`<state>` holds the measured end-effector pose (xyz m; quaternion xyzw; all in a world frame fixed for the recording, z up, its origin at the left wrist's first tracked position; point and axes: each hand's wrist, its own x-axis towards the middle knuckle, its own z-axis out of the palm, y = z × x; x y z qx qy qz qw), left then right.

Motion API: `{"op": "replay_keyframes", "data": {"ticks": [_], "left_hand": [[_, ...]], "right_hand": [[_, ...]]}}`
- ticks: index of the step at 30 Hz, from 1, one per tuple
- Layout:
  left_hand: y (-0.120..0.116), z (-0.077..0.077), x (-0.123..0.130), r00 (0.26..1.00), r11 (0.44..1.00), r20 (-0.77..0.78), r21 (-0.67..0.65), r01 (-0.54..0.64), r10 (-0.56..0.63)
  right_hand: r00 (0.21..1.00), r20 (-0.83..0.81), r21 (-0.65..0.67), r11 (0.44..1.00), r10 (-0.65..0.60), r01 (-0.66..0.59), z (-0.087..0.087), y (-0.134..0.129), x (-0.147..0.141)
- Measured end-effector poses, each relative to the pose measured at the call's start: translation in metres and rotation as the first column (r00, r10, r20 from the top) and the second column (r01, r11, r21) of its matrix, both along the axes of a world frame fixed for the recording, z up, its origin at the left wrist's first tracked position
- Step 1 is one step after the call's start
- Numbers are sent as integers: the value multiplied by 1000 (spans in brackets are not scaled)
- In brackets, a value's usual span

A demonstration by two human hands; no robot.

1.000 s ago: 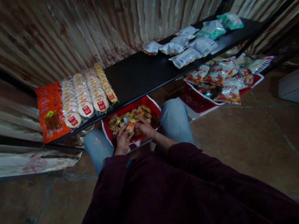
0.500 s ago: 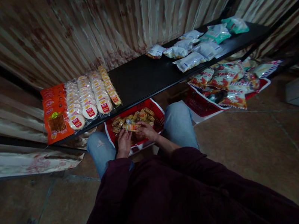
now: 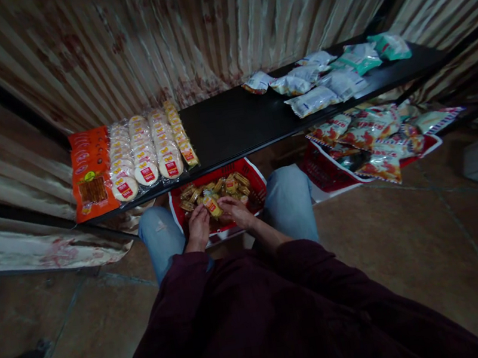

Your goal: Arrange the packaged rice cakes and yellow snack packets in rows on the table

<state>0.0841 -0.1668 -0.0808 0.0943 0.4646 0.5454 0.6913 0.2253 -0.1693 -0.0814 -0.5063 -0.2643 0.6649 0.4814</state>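
Observation:
Between my knees, over a red basket [image 3: 257,175], my two hands grip a small yellow snack packet [image 3: 212,205] with a red and yellow label facing up. My left hand [image 3: 198,226] pinches its left side, fingers closed. On the opposite side, the closed fingers of my right hand [image 3: 237,212] are at its edge. Similar yellow-wrapped snack packets [image 3: 231,185] fill the basket beneath and beyond my hands. My wrists and knees cover parts of the basket's near side.
Above the basket runs a black shelf [image 3: 221,124]. At its left lie an orange snack bag [image 3: 92,175] and rows of round wrapped crackers [image 3: 143,152]; at its right, white snack bags [image 3: 312,101] and green bags [image 3: 389,46]. Another red basket [image 3: 316,167] holds chip bags [image 3: 371,128].
The packet has turned between my hands, from lying sideways to pointing more lengthwise, its label showing more fully. The view has shifted slightly.

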Motion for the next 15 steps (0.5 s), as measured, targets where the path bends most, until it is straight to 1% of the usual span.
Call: {"op": "replay_keyframes", "data": {"ticks": [4,8,13,15], "left_hand": [[3,-4,2,1000,1000,-15,-2,-27,26],[5,-7,5,999,1000,-48,-10,-24,23],[1,-9,5,996,998,-81,66,-16,21],[-2,-8,4,995,996,-103,84,-6,15]], "right_hand": [[1000,26,-20,1000,-12,12,-7,5,-3],[998,56,-20,1000,23,-21,-12,7,-5],[990,57,72,989,126,-130,-7,1,-3],[988,62,106,983,144,-150,-4,-2,-3]]}}
